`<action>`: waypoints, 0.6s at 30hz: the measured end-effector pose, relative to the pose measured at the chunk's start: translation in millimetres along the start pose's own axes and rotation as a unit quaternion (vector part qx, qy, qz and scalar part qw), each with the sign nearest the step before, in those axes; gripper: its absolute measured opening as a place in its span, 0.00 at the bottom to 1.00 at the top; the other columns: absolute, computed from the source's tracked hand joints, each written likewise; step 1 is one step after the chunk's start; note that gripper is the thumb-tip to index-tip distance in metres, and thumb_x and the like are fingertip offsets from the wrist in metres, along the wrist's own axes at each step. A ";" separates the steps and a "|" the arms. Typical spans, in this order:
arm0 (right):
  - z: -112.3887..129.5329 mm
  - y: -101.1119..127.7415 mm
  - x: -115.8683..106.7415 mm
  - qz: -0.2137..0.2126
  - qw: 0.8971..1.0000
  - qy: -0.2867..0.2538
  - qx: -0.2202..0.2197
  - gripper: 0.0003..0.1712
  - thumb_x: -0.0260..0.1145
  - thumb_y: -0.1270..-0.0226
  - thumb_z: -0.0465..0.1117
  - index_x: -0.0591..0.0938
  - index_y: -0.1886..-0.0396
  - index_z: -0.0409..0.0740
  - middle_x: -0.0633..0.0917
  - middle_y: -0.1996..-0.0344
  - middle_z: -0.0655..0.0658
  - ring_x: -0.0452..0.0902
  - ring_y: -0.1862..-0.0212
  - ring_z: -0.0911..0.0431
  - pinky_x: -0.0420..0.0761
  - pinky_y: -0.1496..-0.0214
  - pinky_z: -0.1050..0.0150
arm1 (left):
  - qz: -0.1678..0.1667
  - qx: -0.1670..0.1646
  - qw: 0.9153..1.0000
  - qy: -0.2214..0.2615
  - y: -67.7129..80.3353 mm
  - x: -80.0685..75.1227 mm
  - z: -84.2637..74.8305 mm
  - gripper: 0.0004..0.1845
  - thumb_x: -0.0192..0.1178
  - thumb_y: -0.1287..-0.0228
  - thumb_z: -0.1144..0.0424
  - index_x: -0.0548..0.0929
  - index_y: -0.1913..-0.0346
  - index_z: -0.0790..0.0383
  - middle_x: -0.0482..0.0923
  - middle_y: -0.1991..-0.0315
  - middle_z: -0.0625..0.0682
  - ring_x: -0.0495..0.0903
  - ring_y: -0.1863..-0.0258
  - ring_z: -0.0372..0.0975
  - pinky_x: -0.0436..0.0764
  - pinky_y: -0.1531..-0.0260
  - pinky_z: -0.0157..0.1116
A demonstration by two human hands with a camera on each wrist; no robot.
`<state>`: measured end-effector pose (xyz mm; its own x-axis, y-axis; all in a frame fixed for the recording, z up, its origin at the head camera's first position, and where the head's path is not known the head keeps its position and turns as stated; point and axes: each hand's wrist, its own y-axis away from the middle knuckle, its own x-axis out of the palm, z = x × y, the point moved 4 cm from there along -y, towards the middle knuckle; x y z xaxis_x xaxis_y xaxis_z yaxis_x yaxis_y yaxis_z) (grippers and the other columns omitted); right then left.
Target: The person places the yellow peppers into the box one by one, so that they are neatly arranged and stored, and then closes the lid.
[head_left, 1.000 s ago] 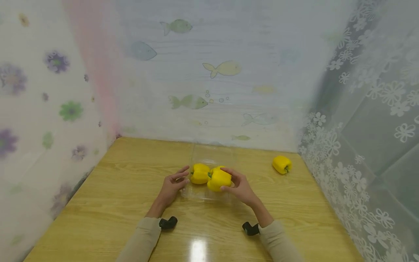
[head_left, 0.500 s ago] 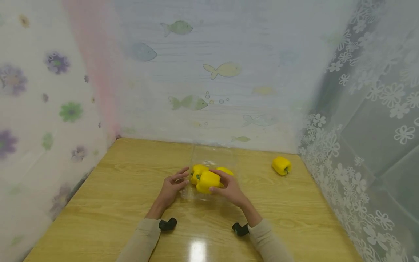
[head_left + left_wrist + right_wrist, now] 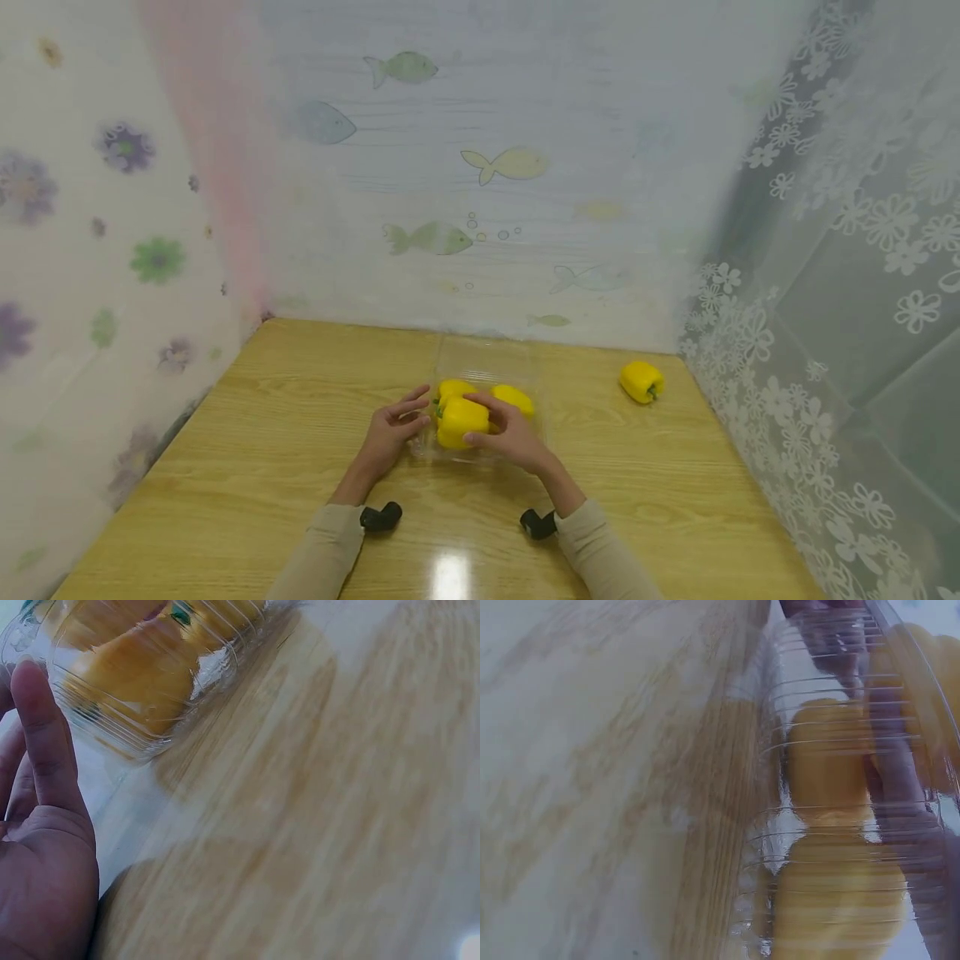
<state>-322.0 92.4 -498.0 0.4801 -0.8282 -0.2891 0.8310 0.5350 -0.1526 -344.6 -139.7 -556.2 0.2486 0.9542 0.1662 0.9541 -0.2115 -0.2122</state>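
A clear plastic container (image 3: 483, 367) is seen on the wooden table (image 3: 247, 467), and it is taken here as the landmark. Three yellow bell peppers are inside it or just over it. The front pepper (image 3: 461, 423) is gripped by the right hand (image 3: 510, 433), whose fingers and thumb are curled around it from the right side, at the near part of the container. Behind this pepper, at the far left of the container, a second pepper (image 3: 452, 389) is lying, and a third pepper (image 3: 513, 398) is lying at the far right of the container, just behind the right hand. The left hand (image 3: 392, 429) is placed against the left wall of the container; its fingers are straight and slightly apart, and nothing is held by them. In the left wrist view, one straight finger (image 3: 41, 735) is seen just beside the ribbed clear wall (image 3: 142, 712), with yellow pepper showing through the plastic. In the right wrist view, the ribbed wall (image 3: 832, 825) is seen very near, with yellow pepper behind it; the fingers are blurred there. A fourth pepper (image 3: 641, 382) is lying on the table well apart to the right of the container, near the lace curtain (image 3: 825, 292). Behind the container, a curtain with printed fish (image 3: 510, 162) is hanging.
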 end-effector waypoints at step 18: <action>-10.0 -3.6 3.0 0.036 0.999 -0.005 0.036 0.35 0.68 0.27 0.42 0.68 0.23 0.54 0.70 0.28 0.43 0.76 0.37 0.48 0.83 0.43 0.56 | 0.000 0.009 1.000 -0.005 0.2 -0.4 -0.4 0.23 0.67 0.32 0.67 0.79 0.38 0.75 0.67 0.25 0.56 0.76 0.34 0.41 0.81 0.51 0.27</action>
<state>-326.3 89.6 -507.8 0.5425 -0.7892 -0.2880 0.8116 0.5808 -0.0628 -344.4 -140.1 -556.0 0.2472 0.9561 0.1574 0.9510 -0.2083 -0.2286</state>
